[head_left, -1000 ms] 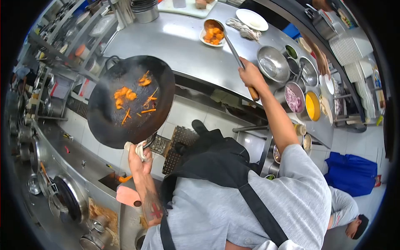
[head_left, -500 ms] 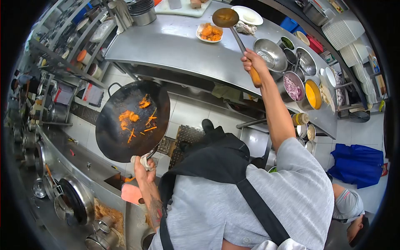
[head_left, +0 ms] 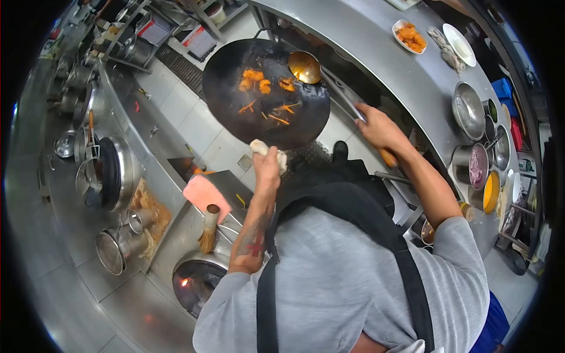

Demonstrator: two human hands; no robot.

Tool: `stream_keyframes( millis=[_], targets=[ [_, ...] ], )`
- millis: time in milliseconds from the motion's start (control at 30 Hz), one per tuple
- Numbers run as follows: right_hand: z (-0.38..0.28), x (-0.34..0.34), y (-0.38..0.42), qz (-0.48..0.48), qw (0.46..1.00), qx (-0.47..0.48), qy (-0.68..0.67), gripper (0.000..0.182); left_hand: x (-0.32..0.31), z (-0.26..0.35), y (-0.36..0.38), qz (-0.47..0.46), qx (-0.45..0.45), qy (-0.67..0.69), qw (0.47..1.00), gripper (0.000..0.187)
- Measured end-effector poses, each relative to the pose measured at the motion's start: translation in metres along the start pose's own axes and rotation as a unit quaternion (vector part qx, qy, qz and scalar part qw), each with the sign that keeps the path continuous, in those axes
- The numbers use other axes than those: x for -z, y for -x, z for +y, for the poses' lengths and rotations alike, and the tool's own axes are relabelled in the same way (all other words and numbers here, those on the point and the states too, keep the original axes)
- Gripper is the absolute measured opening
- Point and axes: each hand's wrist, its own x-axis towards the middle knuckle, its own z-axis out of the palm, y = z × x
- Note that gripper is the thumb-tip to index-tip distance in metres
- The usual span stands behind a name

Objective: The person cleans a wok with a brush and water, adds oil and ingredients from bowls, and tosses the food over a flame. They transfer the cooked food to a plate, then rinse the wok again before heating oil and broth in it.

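Note:
My left hand [head_left: 266,167] is closed around the wok's handle through a pale cloth [head_left: 259,148]. The large black wok [head_left: 226,115] is held out over the floor beside the steel counter. Orange-coated pieces [head_left: 254,76] and thin orange strips [head_left: 279,119] lie scattered inside it. In my right hand [head_left: 376,129] is a long-handled ladle [head_left: 305,68] with a wooden grip end [head_left: 388,157]. The ladle's bowl sits over the wok's far right part, close to one orange piece [head_left: 286,85].
The steel counter [head_left: 406,94] holds a dish of orange pieces [head_left: 410,37], a white plate [head_left: 459,45], a crumpled cloth [head_left: 445,50], a metal bowl [head_left: 469,112] and several pots. A burner with a flame [head_left: 186,283], a brush [head_left: 208,235] and a pink cloth [head_left: 206,194] are at lower left.
My right hand has brought the ladle from above the counter to over the wok. The view has turned, so the wok and counter appear shifted right. Both grips stay the same.

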Motion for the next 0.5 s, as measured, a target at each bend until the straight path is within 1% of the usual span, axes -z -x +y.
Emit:
stream_keyframes(
  millis=[33,67,100,133,167,200,267,300,333,367,400,433,467,500],
  targets=[
    [-0.012,-0.008,-0.001,-0.015,1.000,-0.018,-0.003,0.050,-0.003,-0.003,0.003,0.001,-0.015,0.002,1.000,0.005],
    [-0.016,-0.017,-0.004,-0.017,1.000,-0.017,-0.005,0.050,-0.005,-0.010,-0.001,0.003,-0.015,0.000,1.000,0.005],
    [-0.017,-0.026,-0.007,-0.082,0.983,-0.044,-0.157,0.049,-0.008,-0.018,-0.005,0.016,-0.027,-0.011,0.999,0.007],
    [-0.019,-0.032,-0.007,-0.147,0.939,-0.071,-0.304,0.048,-0.008,-0.022,-0.009,0.031,-0.038,-0.022,0.999,0.010],
    [-0.020,-0.034,-0.002,-0.189,0.892,-0.086,-0.403,0.048,-0.007,-0.025,-0.013,0.036,-0.006,-0.038,0.999,0.011],
    [-0.018,-0.031,0.005,-0.194,0.890,-0.087,-0.403,0.048,-0.006,-0.028,-0.016,0.041,-0.006,-0.040,0.998,0.011],
    [-0.001,-0.018,0.017,-0.311,0.779,-0.079,-0.538,0.051,0.002,-0.037,-0.027,0.037,0.020,-0.042,0.998,0.010],
    [0.013,-0.017,0.023,-0.315,0.778,-0.075,-0.539,0.051,0.001,-0.022,-0.020,0.028,0.075,-0.070,0.994,0.008],
    [0.032,-0.018,0.032,-0.349,0.687,-0.100,-0.630,0.050,0.002,-0.010,-0.013,0.030,0.073,-0.072,0.994,0.008],
    [0.044,-0.023,0.037,-0.374,0.586,-0.124,-0.708,0.050,0.003,-0.001,-0.008,0.029,0.109,-0.067,0.991,0.007],
    [0.053,-0.034,0.039,-0.392,0.537,-0.143,-0.733,0.048,0.003,0.003,-0.005,0.027,0.148,-0.062,0.987,0.006],
    [0.039,-0.036,0.048,-0.349,0.628,-0.151,-0.679,0.047,0.007,0.001,-0.004,0.025,0.153,-0.027,0.988,0.007],
    [0.015,-0.039,0.054,-0.304,0.710,-0.158,-0.616,0.046,0.015,-0.002,-0.001,0.027,0.159,-0.027,0.987,0.007],
    [0.002,-0.041,0.054,-0.299,0.750,-0.149,-0.571,0.047,0.024,-0.003,0.001,0.005,0.175,-0.004,0.985,0.007]
  ],
)
